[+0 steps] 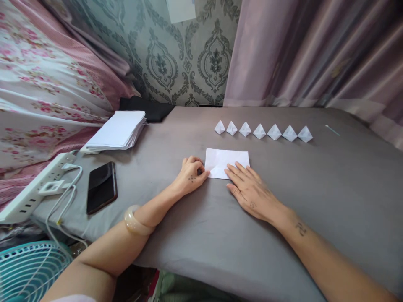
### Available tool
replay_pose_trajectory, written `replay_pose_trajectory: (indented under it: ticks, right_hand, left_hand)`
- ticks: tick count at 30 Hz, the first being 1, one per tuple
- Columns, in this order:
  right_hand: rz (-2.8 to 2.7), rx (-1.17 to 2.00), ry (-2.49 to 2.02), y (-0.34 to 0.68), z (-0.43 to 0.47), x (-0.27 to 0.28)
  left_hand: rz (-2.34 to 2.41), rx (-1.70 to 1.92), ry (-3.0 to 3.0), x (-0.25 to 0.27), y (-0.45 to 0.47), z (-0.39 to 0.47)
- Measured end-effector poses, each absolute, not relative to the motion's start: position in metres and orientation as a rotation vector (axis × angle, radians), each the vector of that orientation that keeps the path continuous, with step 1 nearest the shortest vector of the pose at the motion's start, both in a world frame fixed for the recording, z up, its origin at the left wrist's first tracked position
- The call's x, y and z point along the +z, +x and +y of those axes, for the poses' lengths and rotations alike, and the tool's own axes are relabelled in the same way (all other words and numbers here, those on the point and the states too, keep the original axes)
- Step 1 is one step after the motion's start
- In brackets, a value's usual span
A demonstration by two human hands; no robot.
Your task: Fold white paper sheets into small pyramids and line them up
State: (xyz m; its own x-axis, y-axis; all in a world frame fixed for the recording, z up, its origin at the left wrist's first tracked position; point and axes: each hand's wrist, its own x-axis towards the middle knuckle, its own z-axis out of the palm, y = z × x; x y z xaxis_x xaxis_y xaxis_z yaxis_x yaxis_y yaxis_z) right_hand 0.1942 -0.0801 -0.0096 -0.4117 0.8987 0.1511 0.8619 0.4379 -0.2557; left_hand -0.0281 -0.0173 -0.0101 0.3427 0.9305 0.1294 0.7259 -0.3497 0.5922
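A white rectangle of paper (pixel 222 157) lies flat on the grey cloth in front of me. My left hand (pixel 191 174) is at its near left corner, fingers curled in and thumb tip pinching the paper's edge. Across the right part of the sheet, my right hand (pixel 250 191) rests palm down with its fingers stretched out flat. Beyond the sheet, several small folded white paper pieces with pointed tops stand in a row, among them a folded paper piece (pixel 260 131) near the middle.
A stack of white paper (pixel 116 130) sits at the back left by a black cloth or bag (pixel 147 110). Nearer are a phone (pixel 101 188) and a white power strip (pixel 34 188) with cables. A cotton swab (pixel 332 130) lies far right. Below left is a teal fan (pixel 28 268).
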Motion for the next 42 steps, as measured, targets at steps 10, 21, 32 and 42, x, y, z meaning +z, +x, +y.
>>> replay_pose_trajectory:
  ticks: [10, 21, 32, 42]
  right_hand:
    - [-2.548, 0.345, -1.705, 0.192, -0.081, -0.004]
    - [-2.373, 0.170, -1.644, 0.207, -0.072, -0.015]
    - [-2.169, 0.022, -1.795, 0.219, -0.066, -0.017]
    - [-1.483, 0.225, -1.675, 0.220, -0.055, -0.016]
  left_hand:
    - [1.140, 0.781, 2.641, -0.017, -0.028, -0.020]
    - [1.066, 0.496, 2.521, -0.010, -0.012, -0.020]
    - [1.047, 0.181, 2.823, 0.012, 0.013, -0.004]
    - [1.099, 0.656, 2.671, 0.004, 0.013, -0.021]
